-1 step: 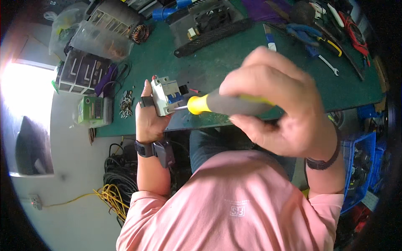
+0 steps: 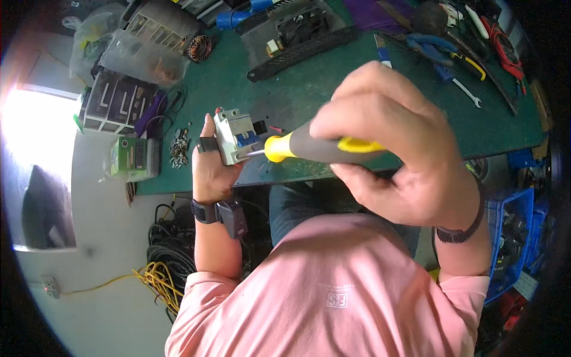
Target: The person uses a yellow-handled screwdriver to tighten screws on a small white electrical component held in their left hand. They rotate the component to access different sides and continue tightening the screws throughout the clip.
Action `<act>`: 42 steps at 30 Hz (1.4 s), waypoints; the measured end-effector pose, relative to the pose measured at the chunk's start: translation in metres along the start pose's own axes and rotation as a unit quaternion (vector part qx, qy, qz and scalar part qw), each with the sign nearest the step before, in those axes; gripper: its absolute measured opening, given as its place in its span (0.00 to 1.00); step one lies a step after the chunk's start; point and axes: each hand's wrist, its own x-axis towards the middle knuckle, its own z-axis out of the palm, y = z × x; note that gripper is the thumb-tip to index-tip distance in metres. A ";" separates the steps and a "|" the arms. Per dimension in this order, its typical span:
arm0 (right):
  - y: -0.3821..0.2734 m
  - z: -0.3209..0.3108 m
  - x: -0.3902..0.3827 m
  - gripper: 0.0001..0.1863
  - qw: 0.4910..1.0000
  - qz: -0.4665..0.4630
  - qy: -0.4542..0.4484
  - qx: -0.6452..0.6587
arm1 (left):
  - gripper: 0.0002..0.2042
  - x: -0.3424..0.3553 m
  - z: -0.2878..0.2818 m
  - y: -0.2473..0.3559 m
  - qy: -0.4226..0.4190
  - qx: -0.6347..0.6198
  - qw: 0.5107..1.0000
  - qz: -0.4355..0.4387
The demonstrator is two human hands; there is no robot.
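Note:
My left hand (image 2: 212, 174) is closed around a white circuit breaker (image 2: 237, 126) with a blue switch lever, held above the front edge of the bench. Its thumb lies along the breaker's left side. In my right hand (image 2: 392, 137) is a screwdriver (image 2: 315, 146) with a thick grey and yellow handle, gripped between fingers and thumb. The steel shaft points left, and its tip meets the near end of the breaker, by a terminal hole. The tip itself is hidden in the breaker. Small screws and metal bits (image 2: 178, 149) lie left of my left hand.
On the green bench (image 2: 285, 101) a black metal housing with a fan (image 2: 297, 35) stands at the back. Pliers (image 2: 429, 47), a wrench (image 2: 467, 92) and red cables (image 2: 504, 50) lie far right. Parts drawers (image 2: 116, 101) and a green box (image 2: 129, 156) stand left.
The screwdriver handle has turned a little about its length, showing more of a yellow stripe. My right fingers have shifted slightly with it; the left hand and the breaker stay nearly still.

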 end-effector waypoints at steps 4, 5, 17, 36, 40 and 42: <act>-0.006 0.003 -0.001 0.17 0.996 0.083 0.030 0.012 | 0.17 -0.007 0.014 0.001 0.021 0.016 1.000 0.009; -0.005 0.003 -0.002 0.16 0.993 0.109 0.026 0.019 | 0.17 -0.008 0.014 0.000 0.027 0.016 0.999 0.014; -0.008 -0.001 0.001 0.15 0.994 0.099 -0.027 -0.047 | 0.19 -0.001 0.003 -0.003 0.016 0.008 1.000 0.014; -0.010 -0.002 0.009 0.18 0.992 0.103 -0.041 -0.053 | 0.17 -0.002 0.001 -0.002 0.006 0.005 1.000 -0.022; -0.006 0.000 0.008 0.21 0.998 0.043 -0.054 -0.003 | 0.18 -0.005 0.006 -0.007 -0.005 0.018 0.999 0.028; -0.003 0.004 0.009 0.21 0.999 0.000 -0.037 0.024 | 0.18 -0.012 0.010 -0.009 -0.016 0.057 0.996 0.061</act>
